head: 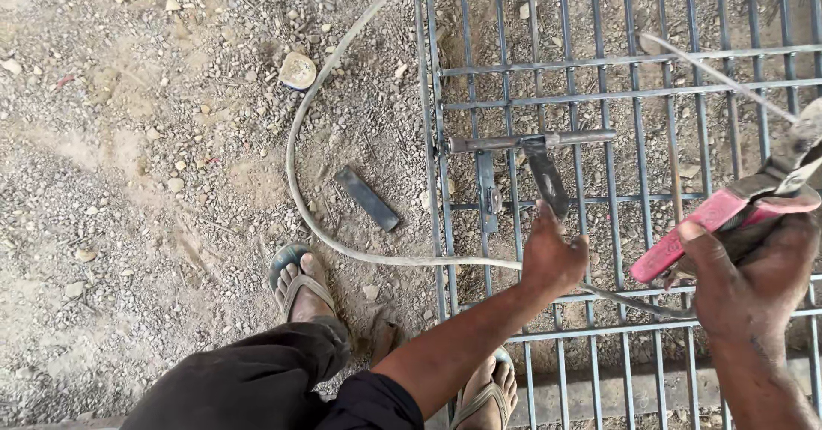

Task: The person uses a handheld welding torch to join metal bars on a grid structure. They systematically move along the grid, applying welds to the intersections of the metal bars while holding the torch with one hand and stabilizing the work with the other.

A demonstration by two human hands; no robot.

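Observation:
A metal bar grille (pixel 634 96) lies flat on gravel. On it sits a sliding bolt latch (pixel 531 142) with a flat hasp (pixel 548 182) hanging from the rod. My left hand (pixel 552 254) reaches to the lower end of that hasp, fingers pinched at it. My right hand (pixel 749 276) grips the red handle of a welding electrode holder (pixel 728 212), with a thin electrode rod (pixel 711 74) sticking up and left over the grille.
A grey cable (pixel 295 173) loops over the gravel and under the grille toward the holder. A loose flat metal strip (pixel 366 199) lies beside the grille. A stone (pixel 297 70) sits farther off. My sandalled feet (pixel 304 289) stand near the grille's edge.

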